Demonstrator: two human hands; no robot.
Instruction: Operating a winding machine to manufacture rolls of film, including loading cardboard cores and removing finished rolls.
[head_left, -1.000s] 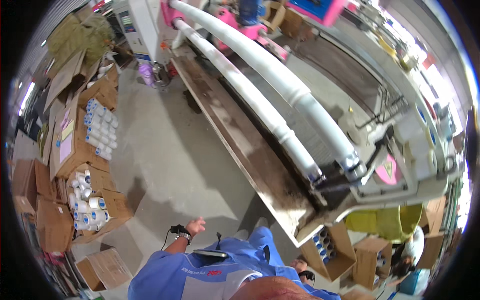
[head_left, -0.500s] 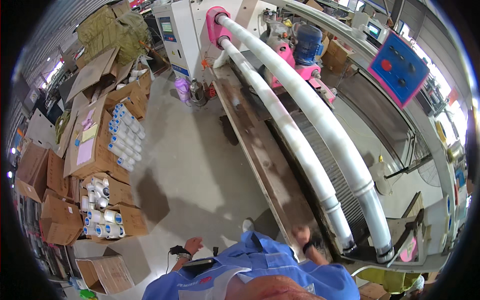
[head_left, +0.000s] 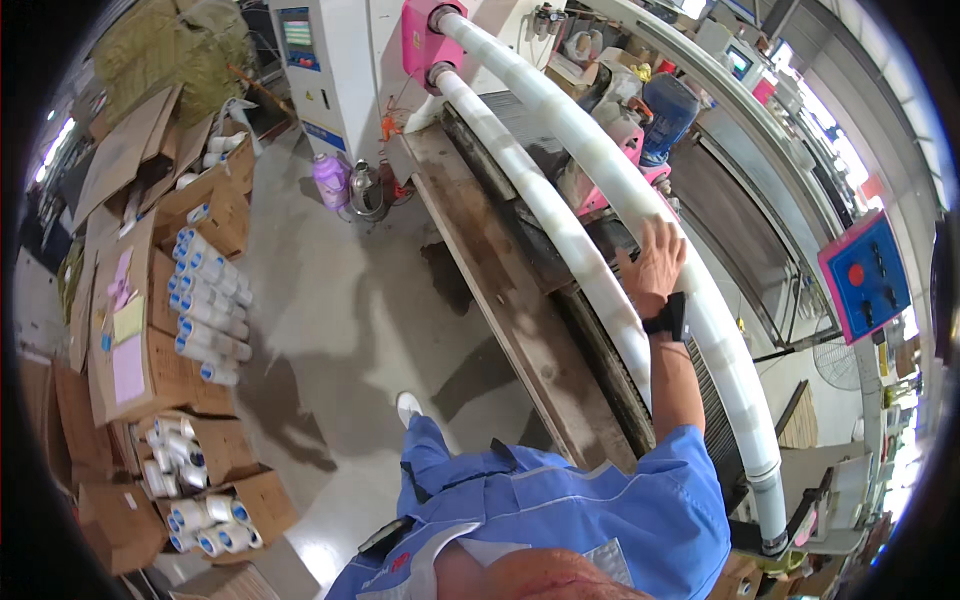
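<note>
Two long white rollers run side by side from a pink housing (head_left: 432,40) at the far end toward me. My right hand (head_left: 655,265) reaches over the left roller (head_left: 545,205) and lies with outstretched fingers at the near side of the right roller (head_left: 700,270). It seems to rest on that roller; nothing is held in it. A black band (head_left: 667,318) circles the wrist. My left hand is out of sight.
A brown-stained ledge (head_left: 510,290) runs along the machine's left side. A blue control panel (head_left: 866,275) with a pink edge hangs at right. White film rolls (head_left: 212,300) stack beside cardboard boxes (head_left: 130,350) at left. A purple flask (head_left: 330,180) stands near the white cabinet (head_left: 325,80).
My right hand has moved forward from the ledge to the right roller. My left hand has gone out of view. The view has shifted, and a white shoe has come forward.
</note>
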